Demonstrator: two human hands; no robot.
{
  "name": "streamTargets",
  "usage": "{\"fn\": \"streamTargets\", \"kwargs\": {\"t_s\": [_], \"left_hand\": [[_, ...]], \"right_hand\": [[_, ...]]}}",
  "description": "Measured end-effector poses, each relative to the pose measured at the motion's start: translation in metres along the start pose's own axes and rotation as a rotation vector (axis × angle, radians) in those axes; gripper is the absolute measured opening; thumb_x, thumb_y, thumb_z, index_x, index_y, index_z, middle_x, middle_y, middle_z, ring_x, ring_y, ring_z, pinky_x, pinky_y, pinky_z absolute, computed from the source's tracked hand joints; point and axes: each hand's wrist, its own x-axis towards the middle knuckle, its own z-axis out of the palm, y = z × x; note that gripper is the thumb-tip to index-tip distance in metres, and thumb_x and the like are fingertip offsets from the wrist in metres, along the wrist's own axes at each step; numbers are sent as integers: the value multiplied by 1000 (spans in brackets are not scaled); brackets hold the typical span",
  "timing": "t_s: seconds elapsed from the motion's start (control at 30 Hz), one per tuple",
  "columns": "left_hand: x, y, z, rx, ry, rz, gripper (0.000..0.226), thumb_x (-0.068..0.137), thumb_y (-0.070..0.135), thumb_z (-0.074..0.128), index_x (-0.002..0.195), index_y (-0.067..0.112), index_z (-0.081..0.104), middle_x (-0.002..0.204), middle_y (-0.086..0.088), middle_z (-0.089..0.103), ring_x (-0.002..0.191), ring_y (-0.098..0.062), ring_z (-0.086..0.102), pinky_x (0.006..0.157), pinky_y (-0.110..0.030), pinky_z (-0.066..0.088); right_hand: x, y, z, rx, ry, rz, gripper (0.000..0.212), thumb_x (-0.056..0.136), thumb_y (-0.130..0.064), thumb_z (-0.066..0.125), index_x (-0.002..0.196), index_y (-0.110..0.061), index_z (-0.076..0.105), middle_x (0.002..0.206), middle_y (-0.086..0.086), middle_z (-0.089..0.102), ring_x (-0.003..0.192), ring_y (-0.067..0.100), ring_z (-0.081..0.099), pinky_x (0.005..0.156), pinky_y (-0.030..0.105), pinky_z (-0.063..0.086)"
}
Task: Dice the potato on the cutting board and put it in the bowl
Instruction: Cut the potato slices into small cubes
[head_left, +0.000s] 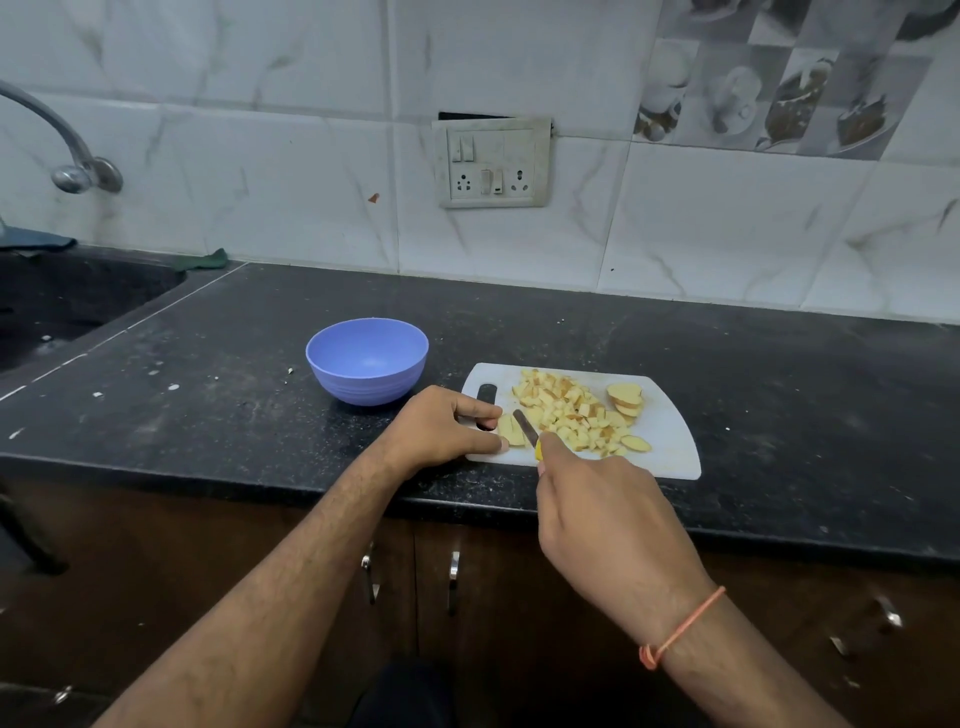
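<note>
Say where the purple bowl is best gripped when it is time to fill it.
Probably by the rim of the bowl on its right, board-facing side, coming from above with the left hand: it stands upright and empty, its wall curves under to a narrow base, and nothing crowds that side.

Periwinkle-blue bowl, white cutting board, pale yellow potato dice, speckled black counter, yellow-handled knife.

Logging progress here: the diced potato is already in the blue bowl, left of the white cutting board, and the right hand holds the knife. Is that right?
Not quite. The head view shows the blue bowl empty; the diced potato is heaped on the white cutting board. The rest holds: the bowl sits left of the board, and the right hand holds the knife.
</note>
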Motion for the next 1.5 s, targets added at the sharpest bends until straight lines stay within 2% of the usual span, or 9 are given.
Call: {"fn": "streamTargets", "kwargs": {"t_s": [0.23,0.4,0.53,0.87,1.13,1.27,1.33,1.4,1.5], "left_hand": [[-1,-2,1,-45,40,7,42,76,24,93,117,29,83,97,23,80,98,4,70,97,-25,54],[1,-3,2,-29,43,2,42,76,23,92,117,30,83,95,24,79,92,7,68,96,-24,54],[3,-3,2,-1,46,-9,42,77,23,92,117,31,83,95,24,79,92,8,67,95,-23,54],[3,1,1,24,44,-37,42,78,25,93,118,31,82,98,24,79,97,7,68,86,-16,49],[1,5,-2,21,6,-65,43,77,27,94,118,29,82,99,21,80,104,1,70,104,-30,55],[-7,20,4,176,84,-79,32,84,38,80,115,31,83,107,18,79,99,-1,69,95,-24,55],[-11,31,15,311,128,-67,29,85,50,73,93,24,83,84,13,76,84,-10,71,75,-25,53],[-11,41,29,468,165,-39,49,83,66,68,73,19,67,68,7,67,76,-20,68,63,-30,49],[-6,53,41,620,216,-10,48,85,73,66,92,26,71,93,4,75,92,-18,70,79,-36,59]], "right_hand": [[25,-6,18,-10,31,12,34,107,-28,36,138,-19,48,80,-1,59,67,20,51,47,28,22],[27,-11,28,-47,-26,40,42,106,-25,37,146,-16,42,84,2,57,70,22,48,47,29,19],[23,-10,28,-71,-66,30,53,107,-26,38,159,-19,29,91,4,63,74,23,50,50,30,25],[-10,-6,8,-60,-134,-18,50,109,-32,34,158,-21,28,81,-3,62,69,17,58,58,32,42],[-34,5,-2,76,-18,29,51,110,-37,28,160,-30,24,73,-9,59,61,11,56,55,27,47],[-39,16,-6,96,64,91,50,109,-39,28,159,-32,28,63,-10,53,51,11,50,45,25,32],[-40,22,-7,115,70,117,51,108,-39,29,158,-31,32,61,-11,53,51,9,51,45,25,33],[-42,27,-8,131,59,128,51,108,-38,30,158,-30,33,59,-11,53,52,8,52,46,24,34],[-45,29,-9,142,64,130,52,108,-37,32,159,-30,33,57,-11,52,50,8,52,44,23,31]]}}
